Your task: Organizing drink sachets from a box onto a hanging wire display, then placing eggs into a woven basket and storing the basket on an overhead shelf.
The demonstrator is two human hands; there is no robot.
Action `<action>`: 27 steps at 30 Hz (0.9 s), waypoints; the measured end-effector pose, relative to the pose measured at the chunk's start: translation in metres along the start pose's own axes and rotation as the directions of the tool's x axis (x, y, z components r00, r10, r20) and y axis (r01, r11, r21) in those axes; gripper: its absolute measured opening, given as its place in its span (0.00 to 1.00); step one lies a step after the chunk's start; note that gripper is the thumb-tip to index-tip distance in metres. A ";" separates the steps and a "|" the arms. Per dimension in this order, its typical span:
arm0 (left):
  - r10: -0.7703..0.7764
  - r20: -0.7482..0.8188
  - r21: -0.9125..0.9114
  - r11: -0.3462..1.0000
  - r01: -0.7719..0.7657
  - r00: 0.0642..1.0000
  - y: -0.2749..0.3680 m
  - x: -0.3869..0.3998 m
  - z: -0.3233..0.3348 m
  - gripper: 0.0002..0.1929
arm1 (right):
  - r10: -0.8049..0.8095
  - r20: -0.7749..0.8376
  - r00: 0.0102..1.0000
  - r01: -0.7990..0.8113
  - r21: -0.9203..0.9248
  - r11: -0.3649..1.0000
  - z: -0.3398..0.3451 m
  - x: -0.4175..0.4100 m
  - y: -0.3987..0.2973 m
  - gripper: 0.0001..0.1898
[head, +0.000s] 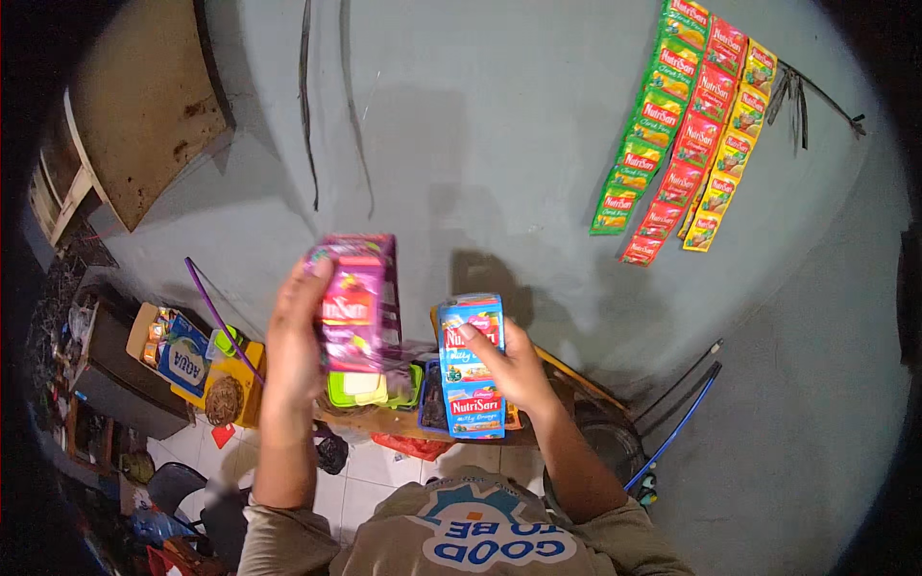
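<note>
My left hand (294, 327) grips a folded strip of purple NutriSari drink sachets (353, 309), slightly blurred. In my right hand (520, 367) is a folded strip of blue NutriSari sachets (474, 410), the thumb pressed across its front. Both bundles are held up apart from each other, above a wooden bench. On the wall at upper right hang strips of green sachets (643, 140), red sachets (697, 140) and yellow sachets (735, 155). The fingers behind each bundle are mostly hidden.
Below my hands the wooden bench (389, 419) carries a green plastic container (410, 389). An Aqua carton (184, 353) stands at left near a purple stick (220, 317). A dark strap (306, 108) hangs on the wall. A blue pole (673, 428) leans at right.
</note>
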State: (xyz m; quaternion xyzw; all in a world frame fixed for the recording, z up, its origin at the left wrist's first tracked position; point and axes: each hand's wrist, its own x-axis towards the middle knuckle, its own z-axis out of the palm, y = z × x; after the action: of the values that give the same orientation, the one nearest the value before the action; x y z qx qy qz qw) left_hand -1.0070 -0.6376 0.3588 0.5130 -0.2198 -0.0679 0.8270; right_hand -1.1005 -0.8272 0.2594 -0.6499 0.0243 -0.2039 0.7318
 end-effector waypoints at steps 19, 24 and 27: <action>0.095 0.555 0.655 0.562 -0.504 0.827 -0.085 -0.008 0.014 0.23 | -0.086 -0.423 0.902 0.223 0.285 0.932 0.019 0.003 0.053 0.12; 0.041 0.534 0.629 0.648 -0.429 0.844 -0.102 -0.016 0.041 0.22 | -0.047 -0.460 0.886 0.151 0.191 0.970 -0.008 -0.005 0.031 0.15; -0.100 0.572 0.732 0.509 -0.452 0.814 -0.102 -0.023 0.070 0.24 | -0.204 -0.444 0.873 0.233 0.012 0.972 -0.039 -0.012 0.039 0.15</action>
State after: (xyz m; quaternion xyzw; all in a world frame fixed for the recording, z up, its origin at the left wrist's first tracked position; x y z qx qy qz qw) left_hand -1.0466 -0.7344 0.2884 0.7778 -0.5043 -0.0072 0.3750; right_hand -1.1132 -0.8573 0.2126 -0.5615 0.1086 -0.4273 0.7002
